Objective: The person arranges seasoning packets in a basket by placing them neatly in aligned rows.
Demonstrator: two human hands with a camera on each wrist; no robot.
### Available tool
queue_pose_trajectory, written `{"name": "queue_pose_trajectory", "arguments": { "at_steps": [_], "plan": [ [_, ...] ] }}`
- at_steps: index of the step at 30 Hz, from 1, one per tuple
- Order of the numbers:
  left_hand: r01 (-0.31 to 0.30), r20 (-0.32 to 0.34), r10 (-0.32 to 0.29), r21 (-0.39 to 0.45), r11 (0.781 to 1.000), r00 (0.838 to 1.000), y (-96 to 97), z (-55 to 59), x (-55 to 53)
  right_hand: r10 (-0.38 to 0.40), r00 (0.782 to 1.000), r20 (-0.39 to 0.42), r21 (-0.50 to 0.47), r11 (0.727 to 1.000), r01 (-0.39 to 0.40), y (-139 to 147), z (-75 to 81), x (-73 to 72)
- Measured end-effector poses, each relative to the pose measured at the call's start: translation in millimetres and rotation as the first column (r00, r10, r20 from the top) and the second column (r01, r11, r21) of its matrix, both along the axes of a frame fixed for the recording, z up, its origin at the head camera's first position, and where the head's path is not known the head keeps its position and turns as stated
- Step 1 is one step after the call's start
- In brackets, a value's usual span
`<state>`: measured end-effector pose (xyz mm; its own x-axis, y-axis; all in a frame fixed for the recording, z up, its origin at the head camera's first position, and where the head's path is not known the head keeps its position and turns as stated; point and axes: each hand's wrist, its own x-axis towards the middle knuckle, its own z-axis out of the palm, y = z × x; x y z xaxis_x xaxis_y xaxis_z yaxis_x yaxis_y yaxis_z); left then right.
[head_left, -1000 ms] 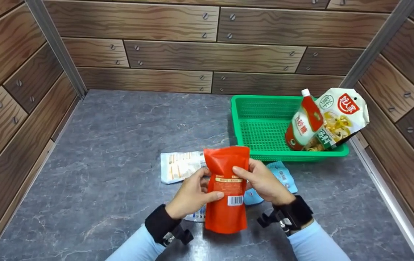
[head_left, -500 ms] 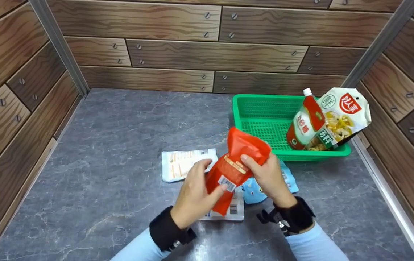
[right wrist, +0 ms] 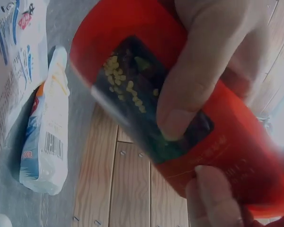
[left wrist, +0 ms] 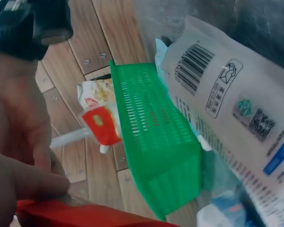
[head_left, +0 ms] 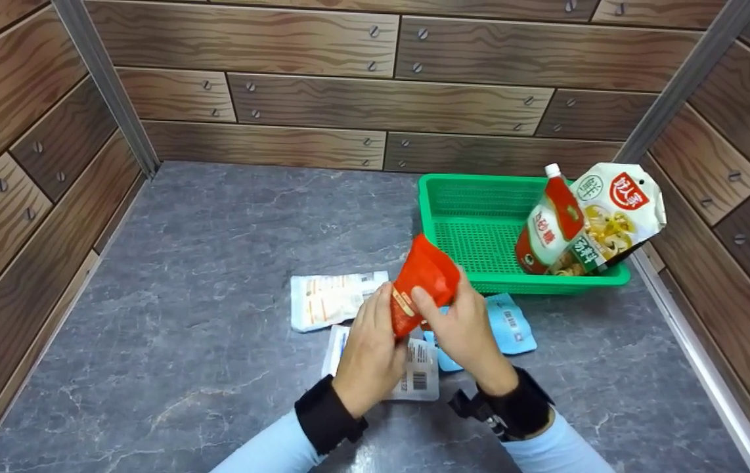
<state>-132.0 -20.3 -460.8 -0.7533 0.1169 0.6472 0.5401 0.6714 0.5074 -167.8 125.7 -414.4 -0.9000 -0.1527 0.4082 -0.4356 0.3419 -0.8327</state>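
Both hands hold a red stand-up pouch (head_left: pixel 424 279) above the packets on the table. My left hand (head_left: pixel 370 355) grips its lower left part, fingers along the side. On the right edge, my right hand (head_left: pixel 470 328) holds it with the thumb across the printed side. The right wrist view shows a face of the red pouch (right wrist: pixel 109 28) with a dark picture panel and fingers pressed on it. Only a red strip of the pouch (left wrist: pixel 90 215) shows in the left wrist view. The pouch's lower end is hidden behind the left hand.
A white packet (head_left: pixel 329 302), a pale grey packet (head_left: pixel 421 371) and a light blue packet (head_left: pixel 511 323) lie on the table. Behind stands a green basket (head_left: pixel 519 284), with a capped red-and-white pouch (head_left: pixel 542 226) and a white bag (head_left: pixel 618 203) leaning at its right end.
The red pouch has turned from upright to tilted, its top leaning away. The left hand has come in closer around its lower part, and more of the grey packet is uncovered.
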Motion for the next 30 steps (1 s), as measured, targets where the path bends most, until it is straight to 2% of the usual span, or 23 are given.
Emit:
{"name": "queue_pose_trajectory", "arguments": {
  "at_steps": [2,3,4,5,6,8,10,13,15,16,17,18,19,20,21,22,23,24,25,27,28,29,30],
  "plan": [
    [0.066,0.045,-0.070,0.084,0.994,0.997,-4.3,1.5,-1.1,0.060,0.998,0.020,-0.007,0.998,-0.060,3,2.4,1.9],
    [0.113,0.073,-0.124,0.140,0.984,0.990,-6.8,3.4,-1.3,0.091,0.995,0.026,-0.025,0.996,-0.091,4,7.1,4.3],
    [0.160,0.110,-0.185,0.204,0.966,0.977,-9.2,10.2,1.1,0.113,0.993,0.024,-0.042,0.993,-0.112,6,11.9,5.9],
    [0.209,0.143,-0.254,0.269,0.940,0.957,-11.8,17.0,3.2,0.134,0.990,0.039,-0.071,0.989,-0.131,9,13.3,4.6],
    [0.257,0.177,-0.330,0.341,0.904,0.927,-14.2,19.9,3.4,0.149,0.987,0.065,-0.102,0.985,-0.142,13,15.0,2.8],
    [0.336,0.222,-0.488,0.490,0.804,0.845,-18.6,26.0,4.0,0.193,0.972,0.130,-0.188,0.968,-0.167,22,17.5,-2.8],
    [0.379,0.236,-0.621,0.617,0.690,0.747,-21.6,30.4,4.2,0.275,0.937,0.213,-0.288,0.935,-0.209,32,15.3,-11.9],
    [0.404,0.198,-0.772,0.759,0.510,0.603,-22.9,24.8,0.3,0.452,0.835,0.313,-0.418,0.855,-0.306,46,12.9,-22.4],
    [0.400,0.165,-0.840,0.821,0.407,0.517,-22.3,24.3,0.0,0.566,0.758,0.324,-0.471,0.791,-0.390,52,12.0,-26.6],
    [0.395,0.151,-0.864,0.842,0.367,0.480,-21.5,23.7,-0.4,0.609,0.724,0.325,-0.489,0.763,-0.422,54,11.2,-28.2],
    [0.386,0.139,-0.886,0.862,0.329,0.443,-20.8,23.3,-0.4,0.638,0.699,0.322,-0.503,0.741,-0.444,56,9.8,-29.4],
    [0.377,0.132,-0.903,0.876,0.300,0.410,-20.1,22.4,-0.6,0.661,0.680,0.317,-0.513,0.722,-0.464,57,8.7,-30.5],
    [0.368,0.127,-0.915,0.888,0.278,0.383,-19.6,21.5,-0.5,0.677,0.667,0.312,-0.520,0.709,-0.477,58,7.6,-31.1],
    [0.359,0.127,-0.923,0.895,0.265,0.365,-19.3,20.7,-0.4,0.684,0.661,0.308,-0.522,0.703,-0.484,58,6.5,-31.6],
    [0.350,0.130,-0.927,0.900,0.260,0.352,-19.1,19.7,-0.5,0.680,0.666,0.309,-0.520,0.706,-0.480,58,5.4,-31.7],
    [0.342,0.138,-0.928,0.902,0.263,0.347,-19.0,18.8,-0.5,0.669,0.675,0.311,-0.516,0.716,-0.471,58,4.3,-31.8],
    [0.337,0.152,-0.922,0.899,0.278,0.355,-19.2,17.9,-0.5,0.650,0.691,0.316,-0.507,0.731,-0.456,58,3.5,-31.5],
    [0.333,0.179,-0.909,0.889,0.313,0.377,-19.6,16.7,-0.7,0.625,0.711,0.322,-0.493,0.752,-0.438,58,2.8,-31.2],
    [0.329,0.213,-0.885,0.871,0.364,0.414,-20.0,15.4,-1.0,0.595,0.732,0.331,-0.476,0.775,-0.415,58,1.8,-30.8],
    [0.304,0.298,-0.811,0.818,0.489,0.503,-20.9,12.9,-1.9,0.530,0.770,0.356,-0.432,0.824,-0.367,58,-0.1,-30.0],
    [0.287,0.339,-0.767,0.784,0.550,0.544,-21.2,11.4,-2.5,0.501,0.782,0.372,-0.408,0.844,-0.347,59,-1.2,-29.7],
    [0.268,0.375,-0.726,0.752,0.602,0.577,-21.5,9.8,-3.0,0.478,0.788,0.388,-0.385,0.861,-0.333,59,-2.2,-29.4],
    [0.249,0.406,-0.690,0.725,0.642,0.599,-21.8,8.1,-3.6,0.463,0.789,0.403,-0.364,0.872,-0.326,60,-3.5,-29.4]
  ]
}}
